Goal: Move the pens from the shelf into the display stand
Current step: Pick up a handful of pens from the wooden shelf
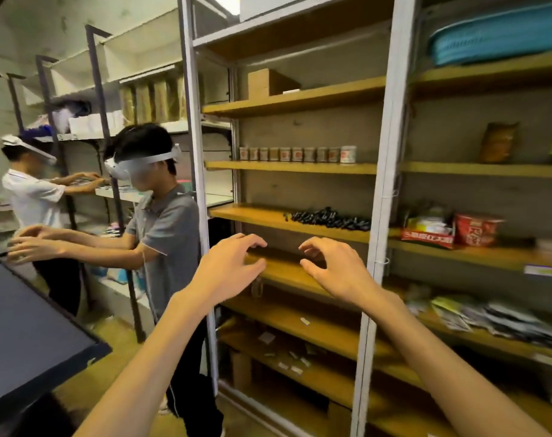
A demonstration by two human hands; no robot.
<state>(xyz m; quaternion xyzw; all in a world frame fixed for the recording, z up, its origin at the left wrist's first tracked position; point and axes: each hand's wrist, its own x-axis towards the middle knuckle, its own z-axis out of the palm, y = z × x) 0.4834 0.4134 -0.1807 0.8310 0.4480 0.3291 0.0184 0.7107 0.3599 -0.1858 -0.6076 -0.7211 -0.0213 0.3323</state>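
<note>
At centre frame the left hand [229,268] hovers with fingers loosely curled, its grip empty; beside it the right hand [333,269] likewise holds nothing. Right of centre, the heap of dark pens [330,218] lies untouched on the yellow wooden shelf [252,214]; seemingly none moved yet, no display stand visible.

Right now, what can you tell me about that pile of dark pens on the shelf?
The pens look black or very dark, lying in a loose heap, crowded together, on a yellowish wooden shelf board. The heap sits toward the board's right end, near the grey upright post. One or two lie slightly apart at its left edge. Nothing holds them; both hands hover lower down. The picture is too blurry to count them.
</note>
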